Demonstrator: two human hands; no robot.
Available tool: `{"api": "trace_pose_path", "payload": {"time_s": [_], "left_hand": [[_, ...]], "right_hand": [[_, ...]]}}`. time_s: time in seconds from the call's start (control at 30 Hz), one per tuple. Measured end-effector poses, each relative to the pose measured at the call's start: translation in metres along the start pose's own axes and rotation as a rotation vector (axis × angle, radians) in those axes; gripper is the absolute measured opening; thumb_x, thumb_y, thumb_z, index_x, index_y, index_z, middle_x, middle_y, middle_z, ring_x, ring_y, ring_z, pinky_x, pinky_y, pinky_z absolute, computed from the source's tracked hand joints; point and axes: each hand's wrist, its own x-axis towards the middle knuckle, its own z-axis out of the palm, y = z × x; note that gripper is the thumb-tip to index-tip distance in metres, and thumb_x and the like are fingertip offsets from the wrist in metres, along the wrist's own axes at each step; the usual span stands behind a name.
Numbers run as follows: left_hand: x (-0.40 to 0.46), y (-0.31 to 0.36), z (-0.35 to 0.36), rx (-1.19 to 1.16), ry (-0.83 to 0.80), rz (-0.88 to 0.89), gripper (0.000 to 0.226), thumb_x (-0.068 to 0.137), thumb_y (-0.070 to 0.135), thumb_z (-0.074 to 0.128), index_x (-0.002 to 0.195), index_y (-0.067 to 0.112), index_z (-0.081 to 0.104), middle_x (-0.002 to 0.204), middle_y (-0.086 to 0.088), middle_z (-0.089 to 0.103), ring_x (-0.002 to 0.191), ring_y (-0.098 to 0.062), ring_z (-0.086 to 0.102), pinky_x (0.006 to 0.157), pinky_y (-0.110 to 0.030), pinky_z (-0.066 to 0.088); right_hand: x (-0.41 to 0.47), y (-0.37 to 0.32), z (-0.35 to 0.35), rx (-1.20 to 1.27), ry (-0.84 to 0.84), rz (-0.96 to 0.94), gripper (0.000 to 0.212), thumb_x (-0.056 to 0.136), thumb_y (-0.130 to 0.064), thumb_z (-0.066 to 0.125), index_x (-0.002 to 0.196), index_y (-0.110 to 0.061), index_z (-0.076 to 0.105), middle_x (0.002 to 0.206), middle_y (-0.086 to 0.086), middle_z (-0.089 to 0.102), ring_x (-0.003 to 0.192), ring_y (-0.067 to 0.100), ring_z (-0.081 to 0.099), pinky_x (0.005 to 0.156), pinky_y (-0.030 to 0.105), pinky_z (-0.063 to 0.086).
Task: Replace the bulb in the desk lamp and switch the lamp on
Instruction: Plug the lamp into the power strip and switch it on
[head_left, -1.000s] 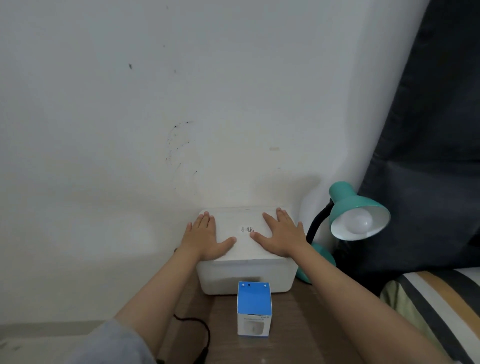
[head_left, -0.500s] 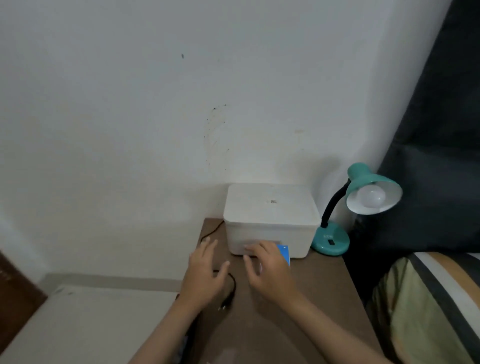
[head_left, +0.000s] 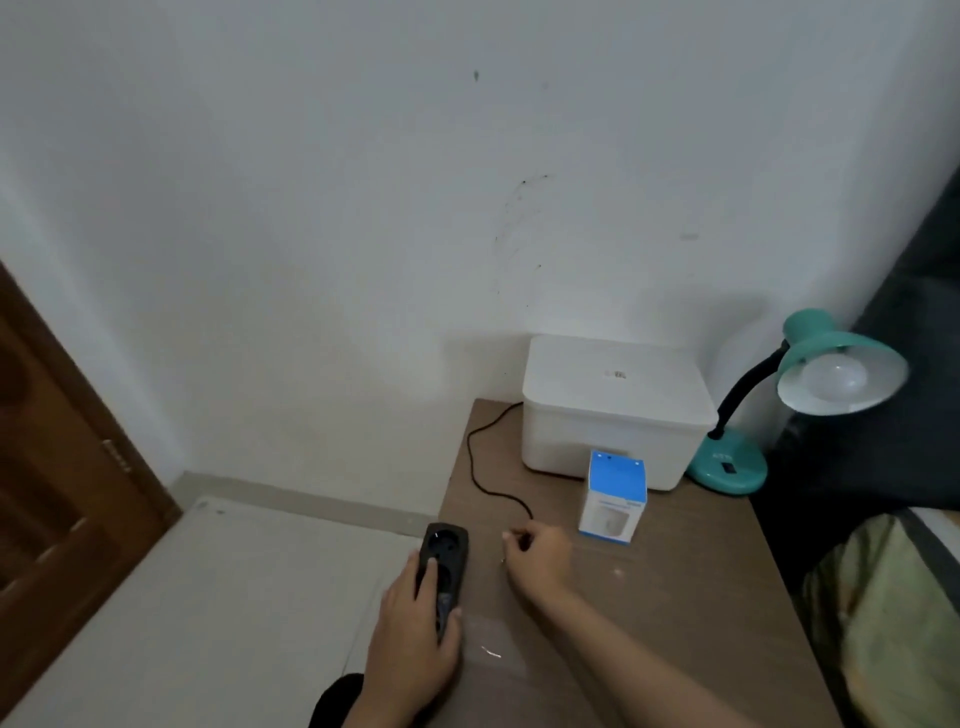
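Note:
A teal desk lamp (head_left: 727, 467) stands at the table's far right, unlit, with a white bulb (head_left: 834, 375) in its shade. A blue and white bulb box (head_left: 614, 499) stands upright in front of the white storage box. The lamp's black cord (head_left: 480, 467) runs across the table to my right hand (head_left: 537, 558), which is closed on the cord's end; the plug is mostly hidden in my fingers. My left hand (head_left: 415, 634) holds a black power strip (head_left: 444, 564) at the table's left edge, a short gap left of my right hand.
A white lidded storage box (head_left: 613, 410) sits against the wall on the brown table (head_left: 649, 623). A wooden door (head_left: 57, 467) is at the left. Bedding (head_left: 883, 613) and a dark curtain (head_left: 909, 364) border the table's right side. Pale floor lies left of the table.
The view has pulled back and swung left. Both hands left the white box and came to the table's front. My left hand took the power strip; my right hand closed on the cord's end.

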Motion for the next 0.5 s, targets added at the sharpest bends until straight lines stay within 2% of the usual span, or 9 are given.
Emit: {"api": "trace_pose_path", "payload": {"time_s": [0.13,0.23,0.3,0.4,0.5], "left_hand": [[-0.001,0.000,0.001,-0.048,0.029,-0.007,0.066,0.087,0.039,0.050,0.144,0.017,0.024,0.155,-0.002,0.016,0.136,-0.021,0.023,0.106,-0.028,0.032],[-0.001,-0.003,0.004,-0.055,0.037,-0.001,0.066,0.087,0.038,0.050,0.144,0.018,0.025,0.155,-0.001,0.016,0.137,-0.019,0.022,0.105,-0.027,0.033],[-0.001,-0.004,0.005,-0.058,0.047,-0.005,0.065,0.086,0.038,0.051,0.144,0.018,0.026,0.155,-0.001,0.016,0.137,-0.018,0.023,0.103,-0.027,0.035],[-0.001,-0.004,0.006,-0.067,0.067,-0.015,0.065,0.086,0.038,0.051,0.143,0.019,0.027,0.155,0.001,0.017,0.136,-0.017,0.024,0.100,-0.026,0.037],[-0.001,-0.004,0.008,-0.082,0.091,-0.015,0.064,0.085,0.037,0.053,0.142,0.020,0.029,0.154,0.002,0.020,0.136,-0.016,0.026,0.098,-0.026,0.039]], "right_hand": [[0.002,-0.009,0.000,0.087,-0.030,0.135,0.009,0.079,-0.013,0.065,0.086,-0.017,0.070,0.085,0.000,0.066,0.085,0.015,0.061,0.076,0.026,0.048],[0.001,-0.012,0.002,0.308,-0.044,0.238,0.009,0.075,-0.012,0.066,0.077,-0.021,0.068,0.076,-0.002,0.068,0.079,0.019,0.066,0.080,0.037,0.056],[-0.001,-0.013,0.002,0.437,-0.052,0.270,0.011,0.074,-0.011,0.065,0.080,-0.019,0.070,0.078,0.004,0.072,0.076,0.023,0.068,0.079,0.043,0.057],[-0.005,-0.021,0.000,0.539,-0.072,0.200,0.013,0.082,-0.010,0.065,0.086,-0.020,0.072,0.091,0.002,0.072,0.089,0.020,0.067,0.086,0.041,0.055],[-0.010,-0.031,-0.001,0.619,-0.059,0.110,0.020,0.086,-0.006,0.062,0.086,-0.022,0.074,0.095,0.003,0.072,0.094,0.017,0.066,0.090,0.037,0.054]]}}
